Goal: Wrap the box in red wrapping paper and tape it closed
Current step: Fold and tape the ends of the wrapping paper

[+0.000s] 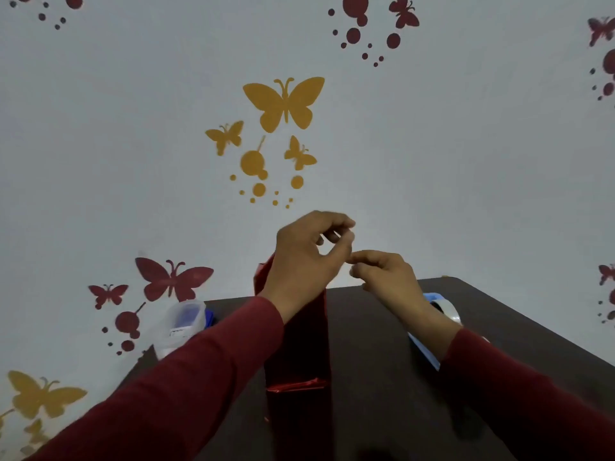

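A tall box wrapped in shiny red paper (pixel 299 354) stands upright on the dark table (pixel 499 327), with a folded paper seam across its near side. My left hand (pixel 306 261) hovers over the box's top and hides it, fingers curled, thumb and forefinger pinched. My right hand (pixel 386 277) is just to its right, with its fingertips pinched against the left hand's fingertips. A small clear piece of tape (pixel 347 242) seems to be held between the two hands; it is barely visible.
A roll of clear tape (pixel 446 309) on a blue holder (pixel 424 351) lies behind my right wrist. A translucent plastic container (pixel 181 324) sits at the table's left back corner. Behind the table is a white wall with butterfly stickers.
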Demonstrator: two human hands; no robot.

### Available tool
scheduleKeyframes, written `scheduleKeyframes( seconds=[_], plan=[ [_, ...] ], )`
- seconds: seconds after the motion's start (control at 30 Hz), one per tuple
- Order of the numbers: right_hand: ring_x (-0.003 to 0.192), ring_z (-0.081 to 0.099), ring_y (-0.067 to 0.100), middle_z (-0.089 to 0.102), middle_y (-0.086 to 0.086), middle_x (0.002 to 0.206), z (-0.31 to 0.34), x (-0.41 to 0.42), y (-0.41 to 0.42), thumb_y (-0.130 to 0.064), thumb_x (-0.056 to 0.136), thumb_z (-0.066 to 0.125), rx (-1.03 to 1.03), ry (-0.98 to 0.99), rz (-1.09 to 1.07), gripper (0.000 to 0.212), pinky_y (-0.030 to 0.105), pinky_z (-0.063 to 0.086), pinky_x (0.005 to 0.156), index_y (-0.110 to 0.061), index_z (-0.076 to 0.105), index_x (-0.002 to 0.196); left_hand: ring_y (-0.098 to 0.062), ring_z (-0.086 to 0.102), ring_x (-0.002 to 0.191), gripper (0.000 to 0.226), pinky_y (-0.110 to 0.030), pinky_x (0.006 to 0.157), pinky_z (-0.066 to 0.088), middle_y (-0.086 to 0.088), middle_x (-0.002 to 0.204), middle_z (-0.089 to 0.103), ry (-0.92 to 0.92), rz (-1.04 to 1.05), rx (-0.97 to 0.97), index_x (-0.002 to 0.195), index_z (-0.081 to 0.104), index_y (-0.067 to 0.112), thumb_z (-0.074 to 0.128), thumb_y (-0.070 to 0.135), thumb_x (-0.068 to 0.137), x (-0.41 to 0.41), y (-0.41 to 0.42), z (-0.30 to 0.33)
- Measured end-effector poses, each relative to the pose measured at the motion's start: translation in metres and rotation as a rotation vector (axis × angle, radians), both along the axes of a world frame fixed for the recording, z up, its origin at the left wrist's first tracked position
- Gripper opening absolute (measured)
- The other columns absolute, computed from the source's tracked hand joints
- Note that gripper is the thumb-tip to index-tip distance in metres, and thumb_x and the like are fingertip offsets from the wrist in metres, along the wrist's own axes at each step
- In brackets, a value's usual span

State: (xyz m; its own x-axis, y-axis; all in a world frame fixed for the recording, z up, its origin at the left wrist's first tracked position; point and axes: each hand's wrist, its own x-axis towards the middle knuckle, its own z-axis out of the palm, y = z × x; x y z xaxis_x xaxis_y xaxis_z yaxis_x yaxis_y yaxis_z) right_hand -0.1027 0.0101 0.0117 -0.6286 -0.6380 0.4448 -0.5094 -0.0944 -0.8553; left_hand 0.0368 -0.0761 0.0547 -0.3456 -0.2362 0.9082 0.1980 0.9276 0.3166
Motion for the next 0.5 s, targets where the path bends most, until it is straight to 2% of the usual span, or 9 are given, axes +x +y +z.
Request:
scheduleKeyframes(
  seconds=[0.07,0.17,0.2,0.27,0.33,0.4,0.5],
  plan=[
    [0.097,0.069,0.003,0.078,-0.015,0.096,-0.006,-0.01,0.021,-0.019,0.091,0.065,0.016,-0.016,-0.087,0.021,0.029,0.056,0.088,-0.03,0.083,0.095,-0.009,0.068,0.087,0.016,-0.02,0.075,0.05,0.016,0.094,0.073,-0.034,-0.028,0.011,0.102,0.078,0.022,0.076,0.012,0.089,-0.019,0.005,-0.025],
    [0.075,0.069,0.006,0.076,-0.01,0.077,-0.018,-0.036,0.064,-0.021,0.09,0.068,0.093,0.041,-0.257,0.015,0.02,0.052,0.068,-0.023,0.082,0.083,-0.008,0.067,0.087,0.019,-0.014,0.076,0.048,0.014,0.095,0.072,-0.122,-0.112,0.098,0.103,0.078,0.02,0.078,0.011,0.086,-0.061,0.02,-0.068],
    [0.069,0.068,0.01,0.075,-0.007,0.072,-0.022,-0.046,0.076,-0.021,0.088,0.068,0.144,0.07,-0.32,0.016,0.021,0.052,0.063,-0.022,0.08,0.077,-0.006,0.067,0.089,0.022,-0.012,0.078,0.047,0.013,0.097,0.072,-0.17,-0.136,0.112,0.106,0.077,0.02,0.08,0.013,0.085,-0.074,0.024,-0.081],
    [0.068,0.068,0.019,0.072,-0.002,0.066,-0.029,-0.07,0.097,-0.025,0.085,0.065,0.27,0.109,-0.468,0.02,0.031,0.054,0.063,-0.017,0.074,0.069,-0.002,0.063,0.1,0.04,-0.012,0.083,0.044,0.015,0.109,0.068,-0.328,-0.199,0.131,0.118,0.072,0.023,0.084,0.027,0.08,-0.099,0.033,-0.105],
    [0.068,0.066,0.023,0.07,0.002,0.065,-0.037,-0.09,0.114,-0.029,0.084,0.063,0.417,0.079,-0.586,0.024,0.033,0.053,0.064,-0.012,0.069,0.069,0.002,0.054,0.116,0.067,-0.016,0.094,0.044,0.018,0.129,0.056,-0.532,-0.243,0.149,0.134,0.059,0.03,0.086,0.045,0.075,-0.12,0.042,-0.123],
    [0.069,0.062,0.025,0.064,0.003,0.066,-0.044,-0.107,0.123,-0.033,0.085,0.065,0.55,0.006,-0.594,0.028,0.035,0.054,0.065,-0.011,0.064,0.068,-0.003,0.042,0.133,0.088,-0.024,0.105,0.041,0.018,0.146,0.041,-0.672,-0.252,0.136,0.147,0.044,0.031,0.086,0.053,0.072,-0.141,0.048,-0.137],
    [0.079,0.064,0.022,0.067,0.003,0.089,-0.055,-0.119,0.124,-0.047,0.08,0.075,0.604,-0.328,-0.431,0.037,0.038,0.057,0.066,-0.012,0.067,0.091,-0.005,0.032,0.143,0.1,-0.034,0.116,0.038,0.013,0.157,0.032,-0.68,-0.25,0.15,0.154,0.035,0.028,0.088,0.048,0.072,-0.162,0.05,-0.151]
  ],
)
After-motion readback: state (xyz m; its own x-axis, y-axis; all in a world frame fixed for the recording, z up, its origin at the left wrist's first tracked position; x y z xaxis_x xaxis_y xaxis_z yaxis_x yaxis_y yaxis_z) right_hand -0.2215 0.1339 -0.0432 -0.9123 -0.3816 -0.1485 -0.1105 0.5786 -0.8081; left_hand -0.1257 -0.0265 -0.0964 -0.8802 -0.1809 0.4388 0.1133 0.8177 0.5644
